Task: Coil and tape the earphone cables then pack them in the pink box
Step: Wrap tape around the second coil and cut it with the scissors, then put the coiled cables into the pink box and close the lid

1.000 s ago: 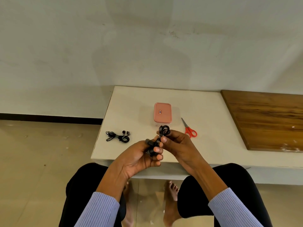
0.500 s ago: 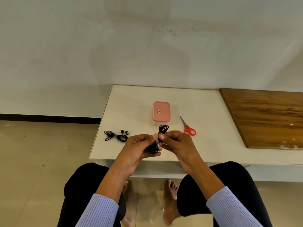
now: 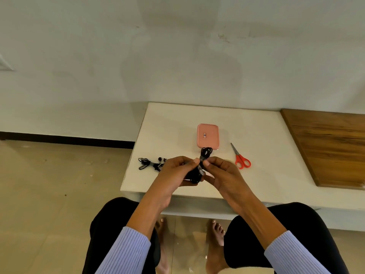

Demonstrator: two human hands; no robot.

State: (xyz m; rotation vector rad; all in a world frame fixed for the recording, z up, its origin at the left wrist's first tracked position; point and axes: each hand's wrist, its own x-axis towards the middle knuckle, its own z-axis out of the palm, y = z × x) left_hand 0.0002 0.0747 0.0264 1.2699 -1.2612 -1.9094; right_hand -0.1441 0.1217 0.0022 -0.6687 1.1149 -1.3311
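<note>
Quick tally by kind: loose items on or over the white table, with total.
Earphone bundles: 2, one held in both hands, one lying on the table
Pink box: 1
Scissors: 1
Total: 4

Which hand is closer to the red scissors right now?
Right. The right hand sits just left of the red scissors, pinching the coiled earphone cable. The left hand is farther left, on the other side of the cable, also gripping it.
</note>
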